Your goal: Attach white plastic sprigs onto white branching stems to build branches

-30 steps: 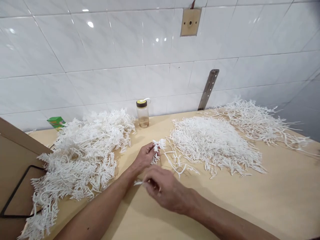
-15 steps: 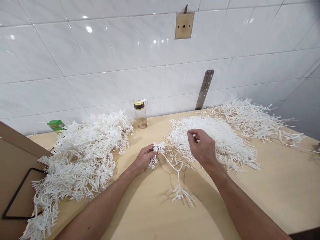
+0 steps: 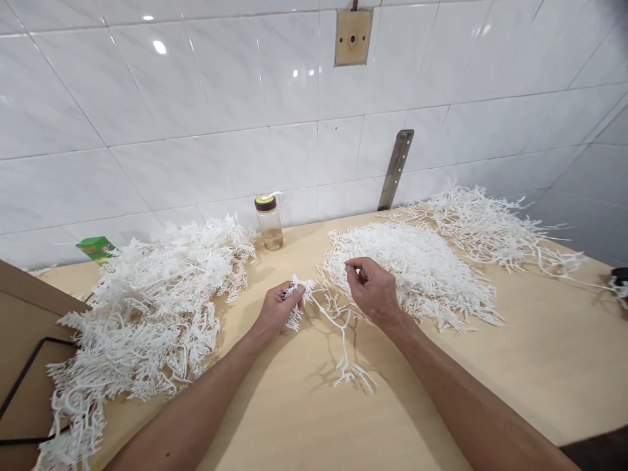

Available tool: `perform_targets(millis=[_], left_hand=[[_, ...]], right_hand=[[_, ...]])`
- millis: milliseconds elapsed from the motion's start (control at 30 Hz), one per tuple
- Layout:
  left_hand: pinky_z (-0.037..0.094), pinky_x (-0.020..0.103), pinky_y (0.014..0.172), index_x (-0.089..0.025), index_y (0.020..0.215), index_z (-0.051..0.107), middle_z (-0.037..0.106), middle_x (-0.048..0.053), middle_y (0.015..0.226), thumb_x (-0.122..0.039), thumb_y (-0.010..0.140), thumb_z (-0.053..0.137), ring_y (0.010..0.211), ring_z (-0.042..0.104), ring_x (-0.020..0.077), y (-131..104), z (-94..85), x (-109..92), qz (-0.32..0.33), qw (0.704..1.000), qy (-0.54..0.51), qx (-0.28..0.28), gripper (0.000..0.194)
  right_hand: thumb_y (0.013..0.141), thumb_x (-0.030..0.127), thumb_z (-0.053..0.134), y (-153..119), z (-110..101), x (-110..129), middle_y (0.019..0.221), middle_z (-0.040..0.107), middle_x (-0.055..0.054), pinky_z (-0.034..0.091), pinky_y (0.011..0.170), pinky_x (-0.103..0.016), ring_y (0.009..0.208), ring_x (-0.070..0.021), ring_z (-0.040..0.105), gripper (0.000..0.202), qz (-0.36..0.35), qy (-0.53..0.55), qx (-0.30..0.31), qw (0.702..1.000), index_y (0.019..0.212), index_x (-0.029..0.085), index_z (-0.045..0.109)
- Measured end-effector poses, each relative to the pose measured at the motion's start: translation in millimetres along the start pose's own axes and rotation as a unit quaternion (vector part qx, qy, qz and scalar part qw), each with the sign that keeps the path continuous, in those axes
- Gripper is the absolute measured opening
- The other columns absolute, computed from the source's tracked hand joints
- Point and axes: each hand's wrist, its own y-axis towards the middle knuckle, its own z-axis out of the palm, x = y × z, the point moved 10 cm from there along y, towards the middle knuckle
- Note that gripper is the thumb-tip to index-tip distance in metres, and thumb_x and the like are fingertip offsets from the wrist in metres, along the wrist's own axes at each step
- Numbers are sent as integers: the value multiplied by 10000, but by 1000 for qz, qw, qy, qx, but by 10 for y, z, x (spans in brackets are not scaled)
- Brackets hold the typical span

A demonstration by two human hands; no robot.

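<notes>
My left hand (image 3: 280, 306) is closed on a white branching plastic piece (image 3: 342, 327), whose thin stem and twigs hang to the right over the wooden table. Just right of it, my right hand (image 3: 371, 285) has its thumb and index finger pressed together near the left edge of the middle pile of white sprigs (image 3: 417, 261); whatever lies between those fingertips is too small to make out. A larger heap of white branched pieces (image 3: 152, 307) spreads to the left of my left hand.
A clear bottle with a dark and yellow lid (image 3: 269, 226) stands near the tiled wall. A metal strip (image 3: 395, 171) leans there. More white branches (image 3: 490, 229) lie back right. At left are a green packet (image 3: 95, 248) and a brown board (image 3: 29, 340).
My right hand has moved left, closer to my left hand and the held piece. The whole view has shifted slightly. My left hand still grips the piece.
</notes>
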Motion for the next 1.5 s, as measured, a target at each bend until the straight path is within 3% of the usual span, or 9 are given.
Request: perform_targets(millis=[167,367,600,800,1067,1267,1500], left_hand=[[291,210,446,-169,607,512,445,-46,521,-558,770,675,458,391,79,12,5,33,-1,1000,2,-3,452],[292,218,491,-170,622,524,428,-50,537,-545,786,661,491,375,81,-8,26,-33,34,999,25,-6,432],[362,232,601,-154,638,579,514,-21,610,-503,801,651,602,447,109,-48,90,-187,89,995,51,-1,392],[382,237,612,-153,649,597,535,-12,603,-473,811,626,609,467,121,-31,126,-162,109,989,97,5,360],[357,234,581,-163,608,566,496,-28,557,-433,809,629,569,440,110,-12,125,-125,102,990,97,5,342],[356,233,550,-165,628,603,535,-20,552,-474,813,632,521,455,105,34,82,-19,47,999,25,-3,361],[406,246,610,-167,618,605,534,-8,523,-519,866,560,554,502,126,42,94,-21,51,999,10,6,433]], right_hand=[[883,227,534,-16,-49,-54,616,564,12,399,551,-247,482,-103,428,141,-10,-8,-12,1000,871,163,659],[883,245,538,-63,19,-126,622,587,3,407,569,-252,494,-110,453,142,12,-1,21,1000,867,170,658],[908,364,535,-231,400,-57,671,650,-13,411,567,-257,530,-123,505,237,98,117,193,969,887,175,678],[907,434,517,-324,568,106,634,627,0,365,548,-255,537,-123,475,333,107,147,293,939,833,176,715],[839,377,568,-367,648,30,622,615,6,371,542,-243,568,-130,507,250,157,188,310,919,756,173,687],[838,346,582,-445,732,-78,653,599,15,370,552,-238,589,-122,499,198,186,221,316,904,805,169,663],[852,334,568,-452,733,-69,646,565,23,356,551,-237,588,-113,471,191,192,237,310,901,799,164,636]])
